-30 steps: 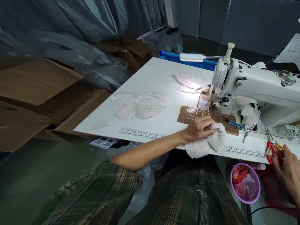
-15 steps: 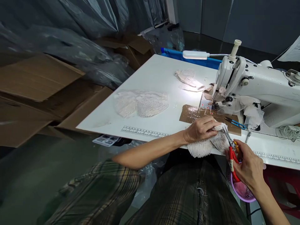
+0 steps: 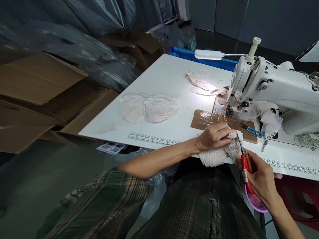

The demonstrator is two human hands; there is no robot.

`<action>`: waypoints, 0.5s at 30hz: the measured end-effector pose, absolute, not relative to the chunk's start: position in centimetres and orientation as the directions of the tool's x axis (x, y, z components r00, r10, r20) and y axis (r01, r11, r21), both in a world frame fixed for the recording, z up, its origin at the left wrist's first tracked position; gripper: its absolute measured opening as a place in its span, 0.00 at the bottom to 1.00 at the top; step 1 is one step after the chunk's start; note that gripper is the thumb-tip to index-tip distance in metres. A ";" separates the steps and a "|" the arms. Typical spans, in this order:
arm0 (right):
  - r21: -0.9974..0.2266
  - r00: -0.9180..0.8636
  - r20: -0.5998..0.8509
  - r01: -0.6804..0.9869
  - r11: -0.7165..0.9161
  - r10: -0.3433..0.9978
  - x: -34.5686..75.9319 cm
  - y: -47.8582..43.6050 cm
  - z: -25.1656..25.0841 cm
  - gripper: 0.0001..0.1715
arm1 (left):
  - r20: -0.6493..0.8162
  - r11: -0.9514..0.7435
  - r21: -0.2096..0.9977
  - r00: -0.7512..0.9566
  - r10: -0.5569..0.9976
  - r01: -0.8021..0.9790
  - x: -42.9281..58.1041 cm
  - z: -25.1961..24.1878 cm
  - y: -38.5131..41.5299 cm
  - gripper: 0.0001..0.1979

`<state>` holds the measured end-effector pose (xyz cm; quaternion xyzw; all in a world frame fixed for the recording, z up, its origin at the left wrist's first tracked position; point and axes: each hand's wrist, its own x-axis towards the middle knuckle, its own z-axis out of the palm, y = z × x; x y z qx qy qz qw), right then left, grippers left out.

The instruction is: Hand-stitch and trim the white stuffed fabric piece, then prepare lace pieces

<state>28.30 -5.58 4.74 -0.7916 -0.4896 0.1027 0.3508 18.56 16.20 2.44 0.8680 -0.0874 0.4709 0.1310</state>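
My left hand (image 3: 213,137) pinches a piece of white lace fabric (image 3: 213,157) at the table's front edge, and part of the lace hangs over that edge. In my right hand (image 3: 260,174) is a pair of scissors (image 3: 245,172) with red and orange handles. Their blades point up and away from me, against the lace just right of my left fingertips. Behind the hands lies a brown plate (image 3: 206,120) in front of the sewing machine (image 3: 271,86). Blue thread snips (image 3: 252,130) rest on its right end.
Two more lace pieces, one flat (image 3: 160,109) and one bunched (image 3: 200,81), lie on the white table (image 3: 109,113). A lamp (image 3: 208,54) stands at its back edge. Below on the right is a purple basket (image 3: 258,207). Cardboard boxes (image 3: 37,79) stand at the left.
My right hand and the scissors have shifted slightly left, and the handles have drawn closer together. My left hand keeps its hold on the lace.
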 end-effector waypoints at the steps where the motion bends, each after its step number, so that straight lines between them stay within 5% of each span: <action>1: -0.751 0.509 0.075 0.595 -0.287 0.858 28.1 -5.6 5.0 0.21 | 0.835 -0.950 0.149 0.550 -0.028 -0.275 18.5 2.4 16.2 0.10; 4: -0.885 0.498 -0.162 0.309 -0.348 0.852 27.3 -5.5 5.7 0.27 | 0.818 -0.947 0.169 0.575 -0.019 -0.273 18.4 2.3 16.2 0.10; 7: -0.918 0.509 -0.180 0.220 -0.329 0.842 26.8 -5.4 6.0 0.29 | 0.822 -0.945 0.172 0.569 -0.018 -0.278 18.4 2.4 16.1 0.10; 12: -0.903 0.627 -0.063 0.295 -0.312 0.776 27.1 -6.4 5.5 0.27 | 0.815 -0.928 0.211 0.580 -0.007 -0.307 18.6 2.3 16.3 0.10; 15: -0.744 0.789 0.170 0.495 -0.448 0.590 29.6 -8.4 5.2 0.28 | 0.796 -0.900 0.307 0.601 0.065 -0.309 18.8 2.2 16.2 0.14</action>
